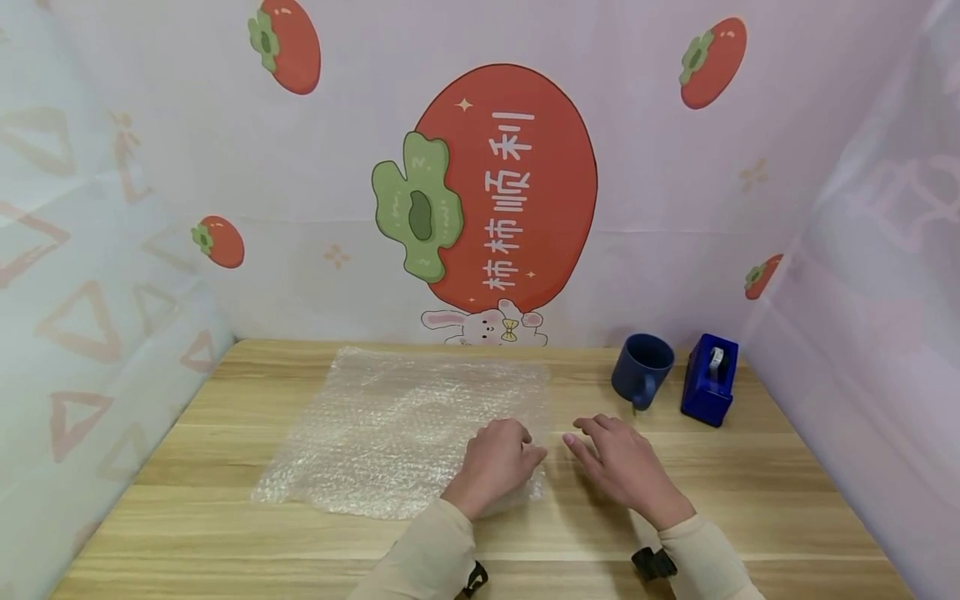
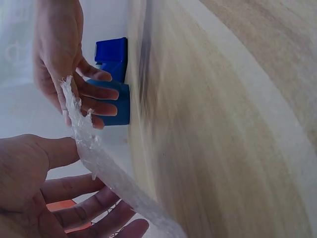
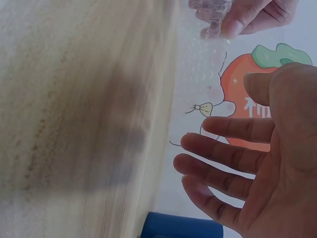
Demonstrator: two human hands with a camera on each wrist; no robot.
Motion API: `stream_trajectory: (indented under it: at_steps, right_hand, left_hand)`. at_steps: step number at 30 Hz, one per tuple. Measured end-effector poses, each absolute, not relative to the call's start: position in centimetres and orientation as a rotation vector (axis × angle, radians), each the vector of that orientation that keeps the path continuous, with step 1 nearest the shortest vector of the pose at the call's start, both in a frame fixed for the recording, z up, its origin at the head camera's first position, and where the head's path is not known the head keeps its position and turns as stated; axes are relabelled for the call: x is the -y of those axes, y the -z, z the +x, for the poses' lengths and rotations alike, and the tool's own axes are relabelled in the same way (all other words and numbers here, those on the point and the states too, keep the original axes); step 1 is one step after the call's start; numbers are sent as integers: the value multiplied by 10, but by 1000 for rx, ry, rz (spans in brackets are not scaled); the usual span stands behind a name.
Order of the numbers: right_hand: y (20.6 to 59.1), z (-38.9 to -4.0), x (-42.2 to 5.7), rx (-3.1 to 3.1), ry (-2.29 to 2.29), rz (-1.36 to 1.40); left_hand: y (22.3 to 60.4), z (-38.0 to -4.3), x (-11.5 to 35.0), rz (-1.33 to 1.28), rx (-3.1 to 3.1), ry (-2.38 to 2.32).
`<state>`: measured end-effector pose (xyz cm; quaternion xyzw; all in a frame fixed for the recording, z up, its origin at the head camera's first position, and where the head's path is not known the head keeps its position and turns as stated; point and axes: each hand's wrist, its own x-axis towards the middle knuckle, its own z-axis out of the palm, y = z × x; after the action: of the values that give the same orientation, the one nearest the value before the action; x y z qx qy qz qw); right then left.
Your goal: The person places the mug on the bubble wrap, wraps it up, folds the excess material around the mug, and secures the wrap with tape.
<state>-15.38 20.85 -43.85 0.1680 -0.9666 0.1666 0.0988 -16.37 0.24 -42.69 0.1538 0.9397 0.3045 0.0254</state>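
A sheet of clear bubble wrap (image 1: 397, 429) lies spread over the left and middle of the table. My left hand (image 1: 497, 460) pinches its right edge between thumb and fingers, and in the left wrist view that raised edge (image 2: 106, 166) stands off the wood. To the right, past the sheet's edge, my right hand (image 1: 624, 467) hovers over the table with fingers spread and relaxed. Its palm and fingers (image 3: 223, 153) show in the right wrist view with nothing between them. Beyond it stands a dark blue mug (image 1: 639, 367), handle toward me.
A blue tape dispenser (image 1: 708, 382) with a roll of tape stands right of the mug, near the table's back right corner. Printed cloth walls (image 1: 660, 250) enclose the wooden table (image 1: 780, 508) at the back and both sides.
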Motion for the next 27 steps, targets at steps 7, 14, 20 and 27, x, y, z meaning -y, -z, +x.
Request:
stream_trajectory:
  at_steps: [7,14,20,27]
  right_hand:
    - [438,-155,-207,2872,-501,508]
    - [440,-156,-203,2890,-494,504]
    - [442,-159,-197,2900,-489,502]
    - [441,-162,-188,2997,-505,427]
  left_hand:
    - [428,-163,-3,477,-2969,-847]
    - [425,-160,5,443,-3006,-863]
    - [424,-158,21,439,-3033,-905]
    - [422,-159,40,431,-3066,-911]
